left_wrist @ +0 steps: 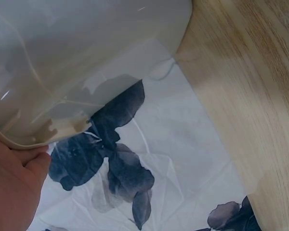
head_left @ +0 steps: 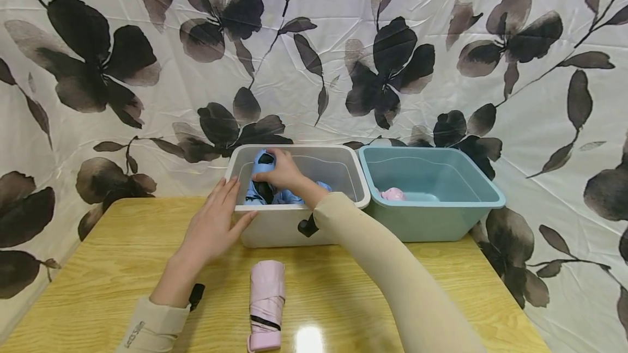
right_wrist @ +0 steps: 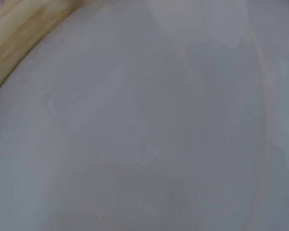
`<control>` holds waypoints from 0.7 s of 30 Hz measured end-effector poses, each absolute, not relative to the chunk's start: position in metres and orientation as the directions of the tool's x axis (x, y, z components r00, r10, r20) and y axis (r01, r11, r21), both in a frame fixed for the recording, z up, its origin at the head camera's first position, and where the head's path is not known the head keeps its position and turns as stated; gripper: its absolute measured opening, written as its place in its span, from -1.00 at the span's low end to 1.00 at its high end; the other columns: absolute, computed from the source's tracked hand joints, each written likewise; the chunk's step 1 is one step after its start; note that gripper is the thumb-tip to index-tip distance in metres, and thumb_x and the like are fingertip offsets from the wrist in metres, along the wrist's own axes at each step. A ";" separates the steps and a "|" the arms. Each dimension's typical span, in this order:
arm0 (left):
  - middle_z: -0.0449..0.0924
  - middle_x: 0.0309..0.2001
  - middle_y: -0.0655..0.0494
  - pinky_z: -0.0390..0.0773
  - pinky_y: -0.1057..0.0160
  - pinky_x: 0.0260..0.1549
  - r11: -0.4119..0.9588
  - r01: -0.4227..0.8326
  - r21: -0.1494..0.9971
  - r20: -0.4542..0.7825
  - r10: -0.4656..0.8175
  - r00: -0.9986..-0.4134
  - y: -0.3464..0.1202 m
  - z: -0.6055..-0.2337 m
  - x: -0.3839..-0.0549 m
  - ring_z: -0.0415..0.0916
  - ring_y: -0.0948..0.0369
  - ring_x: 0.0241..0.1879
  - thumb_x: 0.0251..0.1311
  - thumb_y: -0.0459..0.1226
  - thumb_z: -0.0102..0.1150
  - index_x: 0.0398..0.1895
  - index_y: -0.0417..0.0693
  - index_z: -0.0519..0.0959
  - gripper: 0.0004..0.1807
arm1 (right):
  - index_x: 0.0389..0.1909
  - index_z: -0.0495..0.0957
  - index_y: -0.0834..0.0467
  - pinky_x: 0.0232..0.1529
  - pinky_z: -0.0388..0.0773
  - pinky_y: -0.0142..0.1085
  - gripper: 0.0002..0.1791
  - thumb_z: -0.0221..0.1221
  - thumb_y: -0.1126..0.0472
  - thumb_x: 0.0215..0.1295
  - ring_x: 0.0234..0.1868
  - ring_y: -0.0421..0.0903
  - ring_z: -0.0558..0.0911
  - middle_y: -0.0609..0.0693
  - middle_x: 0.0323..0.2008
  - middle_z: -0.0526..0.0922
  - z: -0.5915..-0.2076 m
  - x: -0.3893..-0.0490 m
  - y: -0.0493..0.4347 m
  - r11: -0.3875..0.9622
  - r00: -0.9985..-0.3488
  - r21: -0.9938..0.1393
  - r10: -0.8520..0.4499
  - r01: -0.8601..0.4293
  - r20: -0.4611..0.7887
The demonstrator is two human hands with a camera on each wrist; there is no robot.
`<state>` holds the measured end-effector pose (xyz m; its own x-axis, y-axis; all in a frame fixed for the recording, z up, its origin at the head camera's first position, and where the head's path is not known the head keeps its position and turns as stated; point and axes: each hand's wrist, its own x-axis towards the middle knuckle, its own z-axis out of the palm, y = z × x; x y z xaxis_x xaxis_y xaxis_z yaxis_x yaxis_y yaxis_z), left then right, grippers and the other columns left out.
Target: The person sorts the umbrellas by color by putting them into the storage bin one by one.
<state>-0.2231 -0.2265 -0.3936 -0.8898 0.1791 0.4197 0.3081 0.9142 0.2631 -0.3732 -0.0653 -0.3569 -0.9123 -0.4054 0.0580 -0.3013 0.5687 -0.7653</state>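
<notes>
My right hand (head_left: 281, 170) reaches over the front of the white bin (head_left: 299, 227) and grips a blue folded umbrella (head_left: 259, 166) with black parts, tilted up near the bin's left end. Other blue fabric (head_left: 288, 197) lies in the bin, partly hidden behind the right wrist. Fingers extended, my left hand (head_left: 212, 222) rests against the bin's left front corner. The left wrist view has this hand (left_wrist: 14, 185) right at the bin's rim (left_wrist: 26, 146). Only the bin's pale wall (right_wrist: 135, 125) fills most of the right wrist view.
A pink folded umbrella (head_left: 267, 298) with a black band lies on the wooden table (head_left: 113, 282) in front of the white bin. To the right stands a light blue bin (head_left: 427, 225) with a pink thing (head_left: 393, 194) inside. Floral cloth (head_left: 314, 70) hangs behind the table.
</notes>
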 end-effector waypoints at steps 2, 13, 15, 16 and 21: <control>0.15 0.57 -0.33 0.17 -0.31 0.47 0.913 0.310 0.264 0.418 0.182 -0.890 -0.225 -0.394 -0.223 -0.04 -0.24 0.60 0.50 0.15 0.08 0.57 -0.43 0.16 -0.07 | 0.60 0.22 0.03 0.16 0.64 -0.10 -0.05 0.46 0.03 0.26 0.39 0.13 0.42 0.21 0.54 0.18 -0.359 -0.373 -0.067 0.578 -0.912 -0.771 -0.410 -0.268 0.009; 0.12 0.58 -0.32 0.17 -0.32 0.47 0.910 0.318 0.265 0.414 0.190 -0.890 -0.225 -0.394 -0.220 -0.07 -0.23 0.61 0.52 0.14 0.06 0.58 -0.42 0.12 -0.08 | 0.63 0.13 0.06 -0.31 0.78 -0.21 -0.06 0.42 0.17 0.33 0.33 0.17 0.45 0.21 0.60 0.03 -0.367 -0.369 -0.071 0.606 -0.821 -0.766 -0.537 -0.215 -0.195; 0.13 0.58 -0.32 0.17 -0.31 0.47 0.911 0.318 0.262 0.417 0.190 -0.889 -0.225 -0.395 -0.221 -0.07 -0.23 0.61 0.52 0.14 0.06 0.58 -0.41 0.13 -0.08 | 0.64 0.13 0.06 -0.13 0.76 -0.22 -0.05 0.42 0.17 0.32 0.41 0.15 0.40 0.20 0.61 0.03 -0.369 -0.371 -0.071 0.648 -0.802 -0.713 -0.560 -0.268 -0.208; 0.12 0.58 -0.31 0.17 -0.31 0.47 0.911 0.318 0.262 0.417 0.190 -0.889 -0.225 -0.395 -0.221 -0.07 -0.23 0.61 0.52 0.14 0.05 0.58 -0.42 0.13 -0.08 | 0.64 0.12 0.07 -0.01 0.73 -0.22 -0.04 0.42 0.18 0.32 0.44 0.13 0.37 0.19 0.61 0.06 -0.370 -0.371 -0.071 0.659 -0.786 -0.690 -0.580 -0.300 -0.212; 0.11 0.59 -0.32 0.15 -0.32 0.48 0.913 0.309 0.268 0.408 0.183 -0.894 -0.226 -0.395 -0.222 -0.09 -0.22 0.62 0.52 0.14 0.05 0.59 -0.41 0.11 -0.08 | 0.65 0.06 0.19 0.52 0.29 -0.21 -0.12 0.28 0.20 0.43 0.59 0.05 0.21 0.15 0.60 0.18 -0.369 -0.373 -0.069 0.642 -0.656 -0.606 -0.713 -0.469 -0.248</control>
